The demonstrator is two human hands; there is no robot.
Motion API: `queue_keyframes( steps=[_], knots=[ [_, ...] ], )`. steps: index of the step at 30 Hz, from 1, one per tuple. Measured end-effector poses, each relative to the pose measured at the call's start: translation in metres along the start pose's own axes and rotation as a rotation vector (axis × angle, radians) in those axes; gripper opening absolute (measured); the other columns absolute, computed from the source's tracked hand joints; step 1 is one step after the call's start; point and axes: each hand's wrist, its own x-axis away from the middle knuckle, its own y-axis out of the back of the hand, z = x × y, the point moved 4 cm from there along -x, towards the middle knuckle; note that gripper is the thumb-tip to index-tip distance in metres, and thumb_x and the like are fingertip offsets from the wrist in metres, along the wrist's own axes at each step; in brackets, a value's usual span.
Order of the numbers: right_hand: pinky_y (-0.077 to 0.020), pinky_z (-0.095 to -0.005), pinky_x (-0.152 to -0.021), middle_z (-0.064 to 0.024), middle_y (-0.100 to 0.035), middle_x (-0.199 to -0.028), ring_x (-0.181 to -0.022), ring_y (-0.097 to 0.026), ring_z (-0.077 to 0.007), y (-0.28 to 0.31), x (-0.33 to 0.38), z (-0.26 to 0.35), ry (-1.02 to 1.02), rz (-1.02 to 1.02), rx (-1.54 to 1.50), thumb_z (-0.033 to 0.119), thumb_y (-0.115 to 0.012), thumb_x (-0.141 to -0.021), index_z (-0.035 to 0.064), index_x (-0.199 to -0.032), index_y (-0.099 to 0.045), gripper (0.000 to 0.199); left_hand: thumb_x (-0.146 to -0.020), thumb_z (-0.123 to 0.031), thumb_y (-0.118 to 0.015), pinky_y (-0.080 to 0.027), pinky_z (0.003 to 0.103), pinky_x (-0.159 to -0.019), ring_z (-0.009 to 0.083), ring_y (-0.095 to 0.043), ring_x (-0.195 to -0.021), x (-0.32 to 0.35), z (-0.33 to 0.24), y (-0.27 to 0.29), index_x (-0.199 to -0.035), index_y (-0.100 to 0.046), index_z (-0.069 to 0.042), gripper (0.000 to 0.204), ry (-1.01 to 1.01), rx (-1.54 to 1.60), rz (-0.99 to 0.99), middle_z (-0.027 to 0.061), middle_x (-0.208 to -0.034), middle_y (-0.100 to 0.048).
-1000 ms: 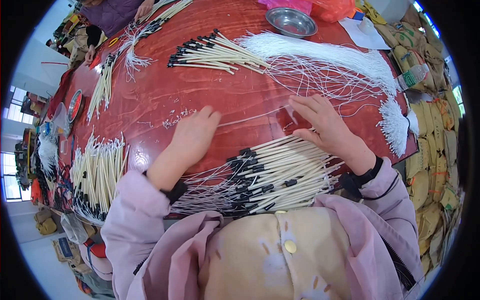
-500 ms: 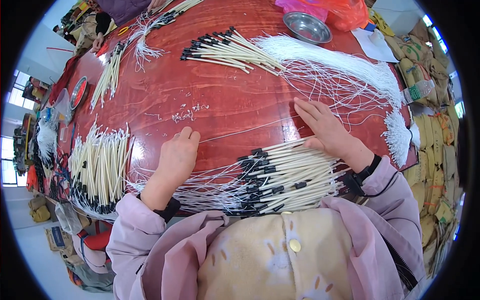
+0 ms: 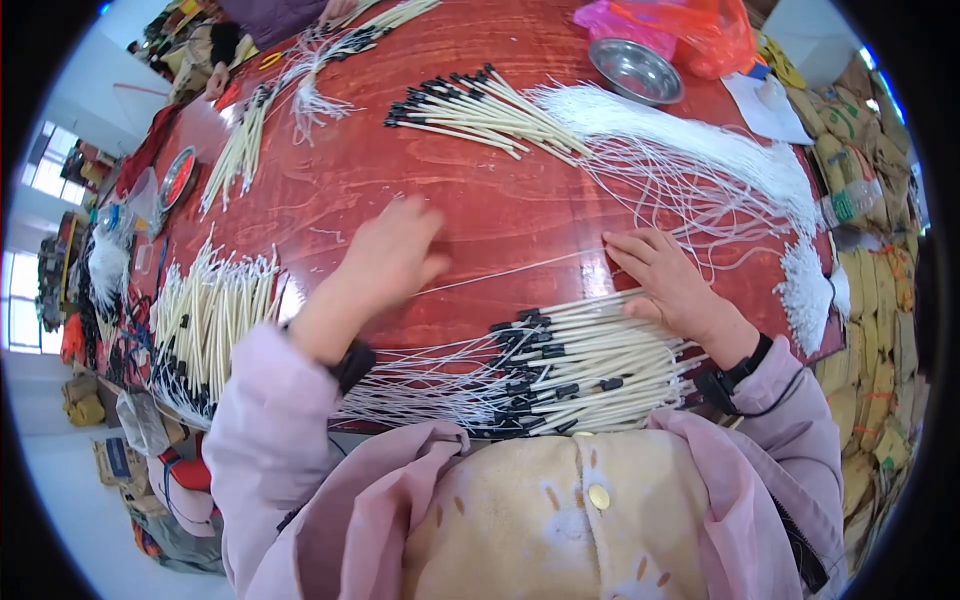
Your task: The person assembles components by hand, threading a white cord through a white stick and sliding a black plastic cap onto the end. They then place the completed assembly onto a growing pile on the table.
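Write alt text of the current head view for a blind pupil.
A person's left hand, blurred, and open right hand are over a red table, a thin white cord stretching between them. Black-ended pale rods lie near the person; more lie at left and farther back, with loose cords at upper right by a metal bowl.

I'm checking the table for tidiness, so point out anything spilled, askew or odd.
White scraps litter the red tabletop beside the left hand, like stray offcuts. Beyond the right hand, white strings partly straggle in loose loops, untidy against their denser stretch.
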Motion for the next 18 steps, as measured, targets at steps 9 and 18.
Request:
queue_keyframes(
  steps=[9,18],
  knots=[
    [-0.0356,-0.0497,-0.110,-0.0190,-0.051,-0.145,-0.127,-0.047,-0.0393,0.001,0.000,0.006,0.011,-0.022,-0.058,0.071,-0.044,-0.092,-0.0071,-0.135,-0.055,0.090,-0.089,-0.012,-0.059,-0.054,0.044,-0.082,0.0318,-0.063,-0.102,-0.151,0.016,-0.060,-0.104,-0.059,-0.006,0.016,-0.215,-0.131,-0.311,0.0135,-0.105,-0.060],
    [-0.0362,-0.0497,-0.109,-0.0190,-0.053,-0.142,-0.124,-0.049,-0.0396,0.004,-0.003,0.004,0.009,-0.054,-0.082,0.070,-0.046,-0.092,-0.0068,-0.132,-0.057,0.087,-0.090,-0.011,-0.055,-0.053,0.041,-0.079,0.0296,-0.064,-0.098,-0.157,0.014,-0.056,-0.104,-0.058,-0.008,0.015,-0.234,-0.153,-0.375,0.0115,-0.101,-0.060]
  ],
)
